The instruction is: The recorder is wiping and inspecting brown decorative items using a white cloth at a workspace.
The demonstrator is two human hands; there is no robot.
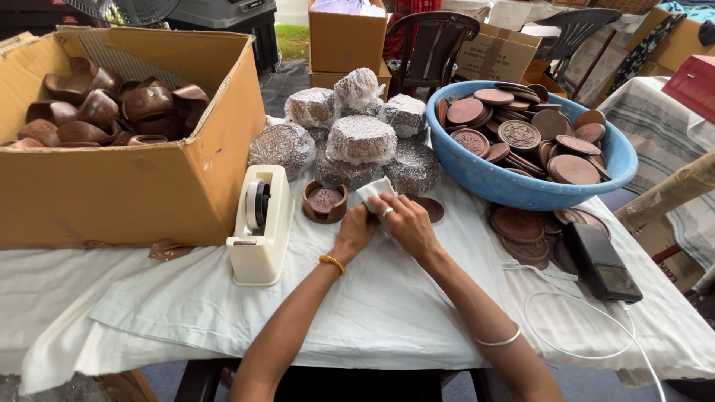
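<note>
Head view: left hand [354,231] and right hand [408,222] pinch a white wrapped bundle [372,190] on the white tablecloth [372,313]. Risk: the round brown wooden holder [325,201] just beside could get knocked, or loose wrap may slip.

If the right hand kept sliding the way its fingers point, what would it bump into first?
The right hand points up-left across the table. Beyond the white wrapping at its fingertips, it would probably meet the small brown holder first, though depth is hard to judge; the bubble-wrapped bundles lie just behind.
</note>
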